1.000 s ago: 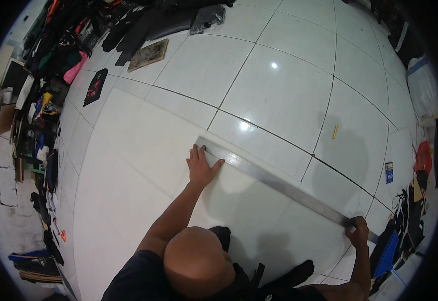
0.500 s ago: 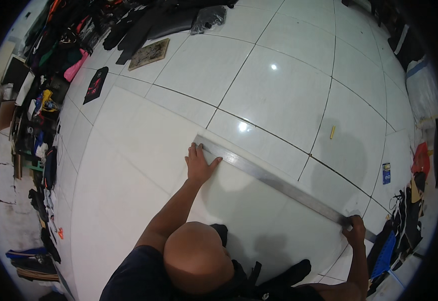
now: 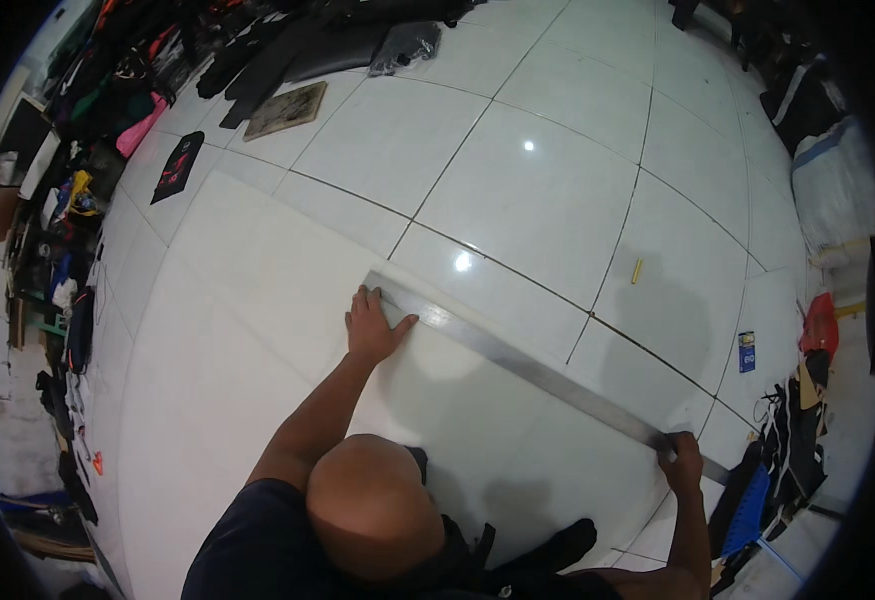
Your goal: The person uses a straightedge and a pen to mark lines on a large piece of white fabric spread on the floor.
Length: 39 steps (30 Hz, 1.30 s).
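A wide white sheet (image 3: 227, 330) lies spread over the tiled floor. Slantwise across its far edge lies a long flat metal ruler (image 3: 537, 372). My left hand (image 3: 373, 325) rests near the ruler's upper-left end, fingertips on the metal and thumb spread along its near edge. Toward the lower-right end, my right hand (image 3: 682, 462) is closed at the ruler, its fingers curled. A small dark patch shows at those fingertips, but what they hold is too small to make out. My bent bare knee (image 3: 375, 500) is on the near part of the sheet.
Beyond the ruler, a thin yellow stick (image 3: 636, 271) and a small blue packet (image 3: 747, 352) lie on the tiles. A flat board (image 3: 285, 110) and dark cloth piles are at the far left. A blue plastic piece (image 3: 747, 505) sits right of my right hand.
The whole scene has shifted slightly left in the picture. Both hands keep their places on the ruler, and the ruler keeps its place on the sheet.
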Available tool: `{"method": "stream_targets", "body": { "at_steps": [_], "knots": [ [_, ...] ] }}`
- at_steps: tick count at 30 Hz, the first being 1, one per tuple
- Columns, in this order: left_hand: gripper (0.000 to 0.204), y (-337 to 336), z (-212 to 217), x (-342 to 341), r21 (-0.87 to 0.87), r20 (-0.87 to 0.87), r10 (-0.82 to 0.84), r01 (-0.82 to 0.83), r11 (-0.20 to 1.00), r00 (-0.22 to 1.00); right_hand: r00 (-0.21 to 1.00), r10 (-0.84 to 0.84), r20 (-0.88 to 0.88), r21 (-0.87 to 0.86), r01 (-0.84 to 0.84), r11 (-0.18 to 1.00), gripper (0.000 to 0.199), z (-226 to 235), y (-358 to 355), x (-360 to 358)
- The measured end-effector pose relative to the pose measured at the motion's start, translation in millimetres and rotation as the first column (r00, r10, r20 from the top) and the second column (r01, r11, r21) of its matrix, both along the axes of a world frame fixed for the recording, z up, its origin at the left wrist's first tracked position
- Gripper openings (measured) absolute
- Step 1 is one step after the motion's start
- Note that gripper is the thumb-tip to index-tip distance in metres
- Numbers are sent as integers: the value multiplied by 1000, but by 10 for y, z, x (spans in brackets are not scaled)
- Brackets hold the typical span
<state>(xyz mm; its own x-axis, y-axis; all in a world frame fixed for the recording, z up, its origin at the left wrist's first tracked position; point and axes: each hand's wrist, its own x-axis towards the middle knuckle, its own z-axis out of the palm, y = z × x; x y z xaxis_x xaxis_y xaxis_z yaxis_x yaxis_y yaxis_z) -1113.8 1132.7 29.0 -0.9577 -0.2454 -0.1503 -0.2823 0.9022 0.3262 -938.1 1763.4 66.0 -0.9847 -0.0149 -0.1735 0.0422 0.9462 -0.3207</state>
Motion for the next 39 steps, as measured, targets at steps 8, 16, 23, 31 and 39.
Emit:
{"method": "stream_targets", "body": {
  "at_steps": [8,16,23,31,39],
  "knots": [
    [47,-763,-26,-19,-45,-368,-32,17,999,929,977,-201,-64,102,207,973,42,-13,-164,524],
    [48,-2445,9,2431,-286,-176,360,-397,872,916,949,-316,12,-48,316,947,16,-144,-372,1523],
    [48,-894,85,4037,-399,117,742,-653,644,660,880,-443,169,184,414,892,27,156,379,2199],
    [44,-1630,-593,1676,132,-473,87,-26,991,877,899,-182,400,465,-28,885,34,1392,828,436],
    [23,-160,610,-996,176,-513,-372,519,836,774,981,-196,0,444,175,879,26,2562,440,-1123]
  ]
}}
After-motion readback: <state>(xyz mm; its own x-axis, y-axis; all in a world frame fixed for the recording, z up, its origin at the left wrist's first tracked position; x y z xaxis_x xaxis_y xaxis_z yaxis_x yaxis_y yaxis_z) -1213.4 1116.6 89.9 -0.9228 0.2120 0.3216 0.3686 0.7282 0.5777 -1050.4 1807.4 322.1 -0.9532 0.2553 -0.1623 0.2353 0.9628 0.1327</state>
